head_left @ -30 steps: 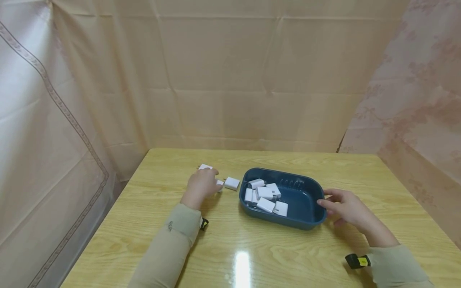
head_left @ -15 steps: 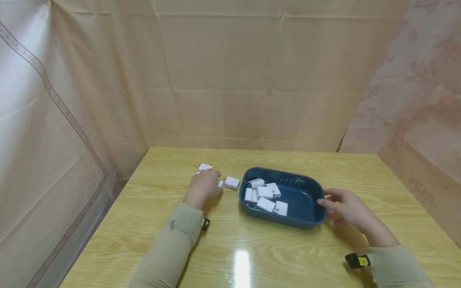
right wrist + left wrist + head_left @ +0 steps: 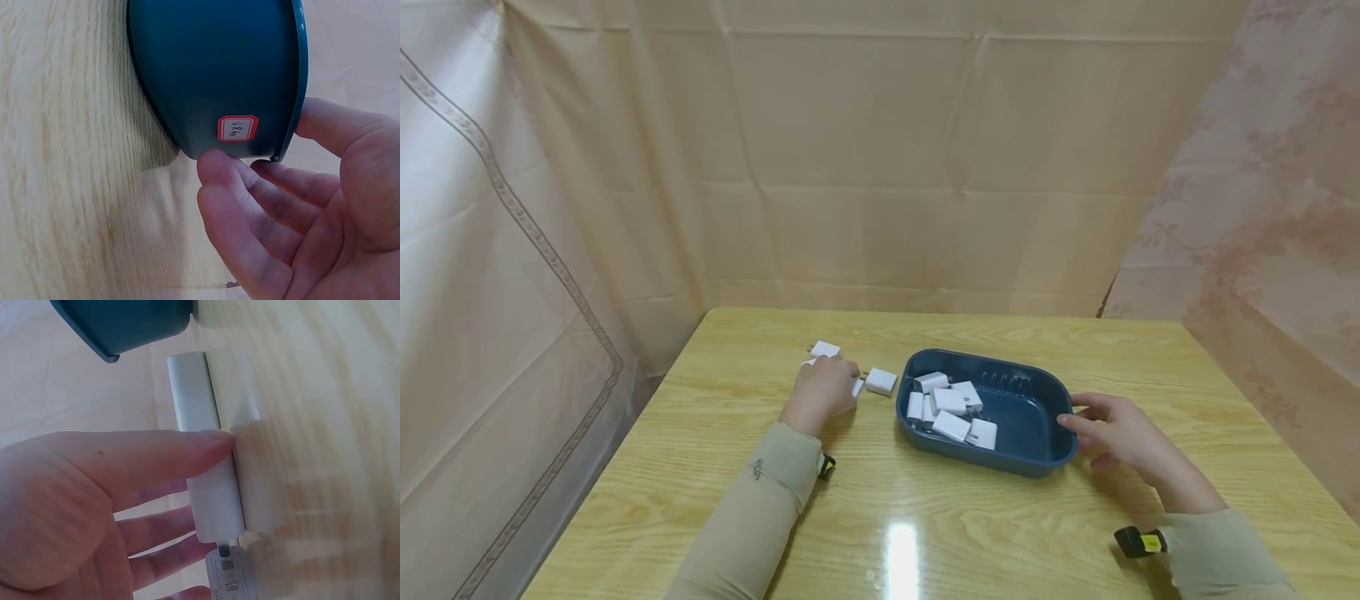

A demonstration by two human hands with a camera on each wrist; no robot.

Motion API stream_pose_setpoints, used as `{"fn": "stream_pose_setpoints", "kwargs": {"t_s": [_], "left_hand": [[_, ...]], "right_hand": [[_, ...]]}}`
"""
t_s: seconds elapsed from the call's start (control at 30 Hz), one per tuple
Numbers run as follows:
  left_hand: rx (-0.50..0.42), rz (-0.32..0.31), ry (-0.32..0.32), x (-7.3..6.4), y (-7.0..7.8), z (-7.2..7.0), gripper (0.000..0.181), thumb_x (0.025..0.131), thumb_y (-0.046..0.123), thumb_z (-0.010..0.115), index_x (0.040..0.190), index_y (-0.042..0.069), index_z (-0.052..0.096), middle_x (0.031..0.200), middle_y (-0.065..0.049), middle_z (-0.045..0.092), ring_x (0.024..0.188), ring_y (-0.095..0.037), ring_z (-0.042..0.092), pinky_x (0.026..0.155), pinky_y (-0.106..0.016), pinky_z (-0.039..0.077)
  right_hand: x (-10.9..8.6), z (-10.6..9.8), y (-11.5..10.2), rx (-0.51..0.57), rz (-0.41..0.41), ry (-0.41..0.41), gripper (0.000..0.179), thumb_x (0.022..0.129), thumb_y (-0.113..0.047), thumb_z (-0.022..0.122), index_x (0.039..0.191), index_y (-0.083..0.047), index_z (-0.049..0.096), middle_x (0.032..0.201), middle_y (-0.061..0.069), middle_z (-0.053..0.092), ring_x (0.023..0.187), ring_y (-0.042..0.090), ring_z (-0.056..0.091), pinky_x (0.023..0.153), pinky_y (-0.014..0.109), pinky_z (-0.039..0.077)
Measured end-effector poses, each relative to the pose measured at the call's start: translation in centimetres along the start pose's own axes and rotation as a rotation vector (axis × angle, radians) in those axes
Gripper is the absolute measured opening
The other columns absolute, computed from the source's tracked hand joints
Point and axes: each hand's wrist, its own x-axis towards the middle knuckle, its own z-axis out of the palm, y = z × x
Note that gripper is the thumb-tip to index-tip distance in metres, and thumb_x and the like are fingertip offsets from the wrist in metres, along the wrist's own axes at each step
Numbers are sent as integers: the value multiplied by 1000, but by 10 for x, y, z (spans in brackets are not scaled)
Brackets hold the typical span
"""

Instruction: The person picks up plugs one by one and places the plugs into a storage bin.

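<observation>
My left hand point(image 3: 822, 390) is over the table left of the bin, its thumb and fingers pinching a white plug-in charger point(image 3: 215, 506). In the left wrist view the thumb crosses the charger's face, and a metal prong sticks out below it. Just beyond lies a charger with printed text point(image 3: 230, 575). Between that hand and the bin rests another white charger point(image 3: 881, 382). My right hand point(image 3: 1116, 429) grips the right end of the dark blue plastic bin point(image 3: 1033, 467), thumb at the rim and fingers against the outer wall. Several white chargers point(image 3: 951, 427) are heaped in the bin's left half.
One more charger point(image 3: 826, 349) lies behind the left hand, prongs pointing left. A red-bordered label point(image 3: 238, 129) is stuck on the bin's end wall. Cloth curtains point(image 3: 865, 167) hang behind and beside the wooden table point(image 3: 985, 533).
The left hand has shifted only slightly, its fingers now covering more of the charger. The right hand keeps its hold on the bin, and the chargers inside stay as they were.
</observation>
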Motion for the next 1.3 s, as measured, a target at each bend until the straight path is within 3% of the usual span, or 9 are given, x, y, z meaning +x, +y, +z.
{"fn": "stream_pose_setpoints", "kwargs": {"t_s": [0.2,0.53,0.87,1.07,1.3], "left_hand": [[-16,4,-1,-1,-1,1,29,82,12,76,110,18,77,108,-6,72,94,-30,62,82,-50,51],[-36,12,11,-2,-2,1,20,82,22,85,101,19,77,96,-2,72,84,-25,61,76,-48,50],[-54,8,9,-3,-2,0,18,83,17,82,100,19,78,95,-1,72,81,-22,60,77,-48,49],[-62,16,8,-4,-3,-1,19,84,16,81,103,19,79,98,-1,73,83,-22,61,80,-48,49],[-80,19,11,-5,-6,1,29,85,24,83,113,18,78,110,0,74,99,-24,67,88,-52,50]], "right_hand": [[0,0,1,3,5,3,74,97,-41,70,145,9,44,116,22,64,86,26,68,64,43,62],[0,1,1,14,5,6,73,97,-39,71,145,9,44,115,22,65,85,26,69,63,43,61],[1,1,2,14,4,10,73,97,-40,70,144,9,45,114,21,65,85,26,70,63,43,61],[1,1,3,16,-1,11,72,97,-40,70,144,9,45,113,20,65,85,26,69,63,43,61],[0,1,3,35,-11,-3,72,98,-39,69,145,10,44,115,21,66,86,26,69,63,44,61]]}}
